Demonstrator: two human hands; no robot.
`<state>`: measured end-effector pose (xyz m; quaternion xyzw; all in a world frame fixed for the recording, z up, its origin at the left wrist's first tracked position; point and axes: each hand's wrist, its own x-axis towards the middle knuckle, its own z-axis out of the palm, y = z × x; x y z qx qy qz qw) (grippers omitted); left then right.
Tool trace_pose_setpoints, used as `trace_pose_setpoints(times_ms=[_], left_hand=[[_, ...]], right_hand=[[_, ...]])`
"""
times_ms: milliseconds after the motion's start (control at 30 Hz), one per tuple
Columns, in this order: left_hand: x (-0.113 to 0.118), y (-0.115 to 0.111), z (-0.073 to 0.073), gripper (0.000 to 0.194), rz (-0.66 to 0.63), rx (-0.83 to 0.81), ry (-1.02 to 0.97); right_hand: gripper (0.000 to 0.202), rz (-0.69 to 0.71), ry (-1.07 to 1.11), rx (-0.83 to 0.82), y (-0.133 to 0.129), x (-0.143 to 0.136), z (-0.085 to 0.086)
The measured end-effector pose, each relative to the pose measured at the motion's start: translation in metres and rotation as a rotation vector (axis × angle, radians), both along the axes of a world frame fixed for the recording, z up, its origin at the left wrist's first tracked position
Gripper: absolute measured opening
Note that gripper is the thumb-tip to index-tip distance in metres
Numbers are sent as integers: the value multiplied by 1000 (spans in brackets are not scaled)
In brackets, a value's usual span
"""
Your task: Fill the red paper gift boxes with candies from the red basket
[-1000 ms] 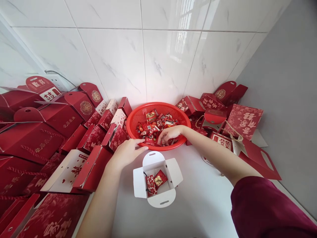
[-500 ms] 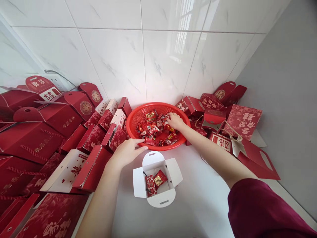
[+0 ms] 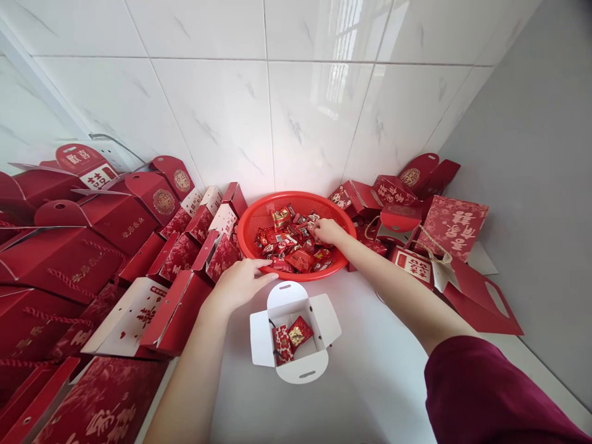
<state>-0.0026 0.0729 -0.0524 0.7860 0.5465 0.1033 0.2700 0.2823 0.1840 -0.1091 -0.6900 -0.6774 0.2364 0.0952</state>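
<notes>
A red plastic basket [image 3: 254, 213] stands against the wall, with many red-wrapped candies [image 3: 289, 240] inside. My right hand [image 3: 329, 231] reaches over its right side, fingers curled down at the candies; what they hold, if anything, is hidden. On the basket's near left rim rests my left hand [image 3: 243, 283], thumb and fingers apart, holding nothing. Just in front of the basket is an open white box [image 3: 303, 372] with its flaps spread. Inside it lie a patterned red packet [image 3: 282, 343] and a red packet with a gold design [image 3: 300, 332].
Rows of red gift boxes [image 3: 104, 265] crowd the left side. More red boxes and bags [image 3: 456, 225] stand at the right, beside a grey surface [image 3: 546, 185]. A tiled wall [image 3: 203, 111] rises behind the basket.
My right hand has curled its fingers further in among the candies, and some candies in the basket have shifted. My left hand remains at the rim.
</notes>
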Motion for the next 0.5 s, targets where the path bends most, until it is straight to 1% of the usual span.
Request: trace_pose_setpoints(times_ms=[100,200,367,500], left_hand=[[0,0,1,52,2,-7,-7],[0,-1,1,55,11,-11,-6],[-1,-1,1,54,6,-16,-8],[-1,0,0,55,15,-18,-15]], right_hand=[[27,8,-126,-45,-4,-3,2],[27,81,-217,-109,-9,-7,3],[29,163,-338,-211,-13,-12,-3],[27,169,-380,-231,-12,-12,-9]])
